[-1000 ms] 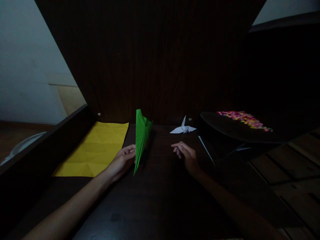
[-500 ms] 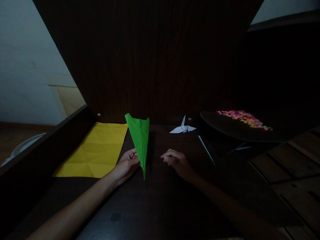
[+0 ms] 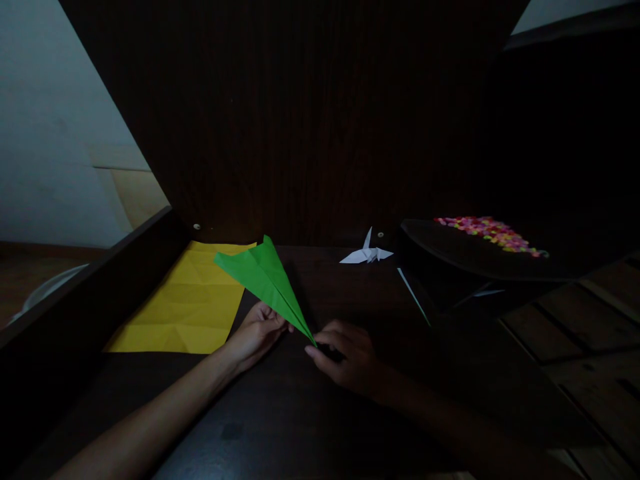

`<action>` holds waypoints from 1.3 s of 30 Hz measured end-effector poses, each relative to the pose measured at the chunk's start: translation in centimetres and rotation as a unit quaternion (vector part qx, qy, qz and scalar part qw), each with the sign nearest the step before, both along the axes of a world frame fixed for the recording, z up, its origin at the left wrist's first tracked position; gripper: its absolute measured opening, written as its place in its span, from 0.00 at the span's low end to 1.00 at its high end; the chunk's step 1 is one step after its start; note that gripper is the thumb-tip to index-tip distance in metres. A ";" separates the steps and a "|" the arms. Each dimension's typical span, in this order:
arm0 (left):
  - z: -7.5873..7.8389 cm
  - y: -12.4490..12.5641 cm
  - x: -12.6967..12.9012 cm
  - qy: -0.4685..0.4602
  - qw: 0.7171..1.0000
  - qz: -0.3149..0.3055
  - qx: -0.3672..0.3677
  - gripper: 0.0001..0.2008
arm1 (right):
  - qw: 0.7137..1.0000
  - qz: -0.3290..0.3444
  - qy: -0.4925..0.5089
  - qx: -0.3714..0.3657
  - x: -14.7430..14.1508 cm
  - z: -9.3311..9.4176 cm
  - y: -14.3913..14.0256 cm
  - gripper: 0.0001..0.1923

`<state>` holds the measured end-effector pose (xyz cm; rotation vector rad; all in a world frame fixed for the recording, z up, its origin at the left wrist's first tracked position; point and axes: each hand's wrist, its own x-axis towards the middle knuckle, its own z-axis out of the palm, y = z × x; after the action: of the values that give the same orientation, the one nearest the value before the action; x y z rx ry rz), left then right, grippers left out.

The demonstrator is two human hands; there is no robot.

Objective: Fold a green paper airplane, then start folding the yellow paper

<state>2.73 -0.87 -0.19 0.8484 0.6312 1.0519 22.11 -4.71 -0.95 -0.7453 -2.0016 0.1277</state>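
Left hand (image 3: 257, 333) pinches green plane (image 3: 263, 280) under its body, steadying it; right hand (image 3: 345, 357) pinches plane's nose. Yellow sheet (image 3: 187, 307) left of plane, white crane (image 3: 367, 253) right.

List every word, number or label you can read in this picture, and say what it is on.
None can be read: the green paper plane, the yellow sheet and the white paper crane are all blank.
The colourful bits on the dark tray are too small to tell.
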 end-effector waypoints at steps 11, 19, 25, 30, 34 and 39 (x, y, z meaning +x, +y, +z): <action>0.6 -0.6 0.0 -0.003 1.000 0.012 -0.003 0.11 | 1.000 0.003 0.006 -0.003 0.3 0.4 0.0 0.07; 0.7 -0.7 0.3 0.018 1.000 0.019 0.005 0.10 | 0.999 0.028 -0.005 0.028 0.3 1.0 0.1 0.09; 0.5 -0.7 0.2 0.030 0.999 0.040 0.001 0.09 | 1.000 -0.016 0.014 0.009 0.5 1.0 0.4 0.05; 0.5 -0.6 0.2 0.038 0.998 0.058 0.010 0.09 | 0.999 -0.024 -0.019 -0.017 0.8 0.8 0.5 0.08; 0.3 -0.3 0.1 0.034 0.997 0.070 -0.014 0.14 | 0.999 -0.008 0.007 -0.034 0.7 0.7 0.7 0.06; 0.1 -0.1 -0.2 0.031 0.995 0.090 -0.038 0.13 | 0.998 -0.012 0.016 -0.063 0.8 0.8 1.0 0.08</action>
<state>2.58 -0.96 -0.04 0.7706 0.8065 1.1609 22.86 -3.71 -0.13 -0.8410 -1.9679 0.2517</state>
